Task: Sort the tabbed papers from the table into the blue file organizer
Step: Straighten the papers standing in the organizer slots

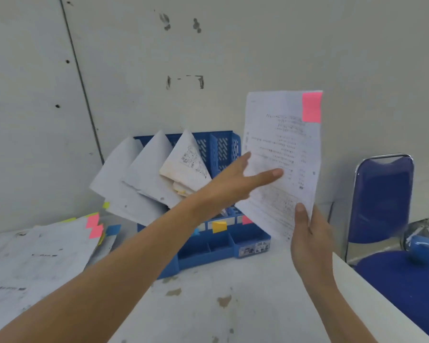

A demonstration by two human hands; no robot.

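- Two hands meet on one white printed sheet with a pink sticky tab (pixel 282 149). It stands upright at centre right of the frame, in front of the right end of the blue plastic mesh file organizer (pixel 223 147).
- The right hand (pixel 310 233) pinches the sheet's lower edge, thumb on the printed face. The left hand (pixel 230 184) reaches across with straight fingers at the sheet's left edge and grips nothing.
- I judge buckling the main risk. Gripped only near one bottom corner, the thin sheet may fold or snag on a divider as it goes down.
- The small pink label (pixel 246 220) on the organizer's front is half hidden behind the sheet, so I could match the wrong slot, for instance the one above the yellow label (pixel 219 226).
- Three bundles of filed white papers (pixel 144 174) lean out to the left at mid-frame. A knock from the left arm could spill them or shove the organizer along the stained grey table (pixel 233 305).
- The loose stack of tabbed papers (pixel 47 256) at lower left lies close under that arm, and a careless sweep could scatter it.
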